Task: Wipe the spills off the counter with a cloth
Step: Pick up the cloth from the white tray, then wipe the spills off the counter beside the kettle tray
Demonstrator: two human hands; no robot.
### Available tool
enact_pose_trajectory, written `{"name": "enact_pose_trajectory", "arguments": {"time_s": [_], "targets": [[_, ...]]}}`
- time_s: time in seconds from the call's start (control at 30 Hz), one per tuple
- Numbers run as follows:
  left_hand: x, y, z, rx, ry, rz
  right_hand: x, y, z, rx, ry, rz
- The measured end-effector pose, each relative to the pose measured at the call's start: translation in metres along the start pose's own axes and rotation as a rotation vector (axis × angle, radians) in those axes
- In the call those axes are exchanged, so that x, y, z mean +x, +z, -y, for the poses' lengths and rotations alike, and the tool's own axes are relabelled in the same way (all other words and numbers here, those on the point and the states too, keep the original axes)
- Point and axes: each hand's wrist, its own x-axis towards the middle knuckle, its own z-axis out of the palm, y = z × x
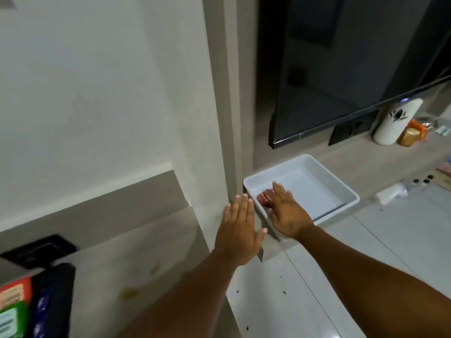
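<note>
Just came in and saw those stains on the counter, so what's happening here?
A person is reaching with the right hand into a white tray on a low ledge, fingers laid flat on a red striped cloth in its near corner. The left hand hovers open beside the tray, holding nothing. Yellowish spills sit on the grey counter to the left, not yet wiped.
</note>
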Motion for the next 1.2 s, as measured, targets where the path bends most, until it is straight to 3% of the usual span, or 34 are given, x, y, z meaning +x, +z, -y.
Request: {"name": "enact_pose_trajectory", "arguments": {"time_s": [0.3,0.43,0.6,0.7,0.83,0.97,1.2], "targets": [[0.048,0.051,0.001,0.012,-0.047,0.017,0.049,0.044,-0.041,-0.041,0.078,0.270],[0.051,0.056,0.003,-0.003,-0.064,0.039,0.059,0.055,-0.040,-0.006,0.186,0.234],[0.037,0.042,0.005,-0.013,-0.049,0.003,0.053,0.042,-0.029,0.233,0.266,0.127],[0.018,0.025,0.013,0.015,-0.058,-0.007,0.037,0.021,-0.001,0.177,0.249,0.012],[-0.023,0.002,0.011,0.008,-0.091,-0.049,-0.012,0.000,0.070,0.324,0.227,-0.111],[-0.102,-0.017,0.014,0.011,-0.145,0.002,-0.088,0.017,0.141,0.318,0.071,-0.141],[-0.268,-0.024,0.033,-0.030,-0.196,0.024,-0.219,0.072,0.224,0.456,0.020,-0.121]]}}
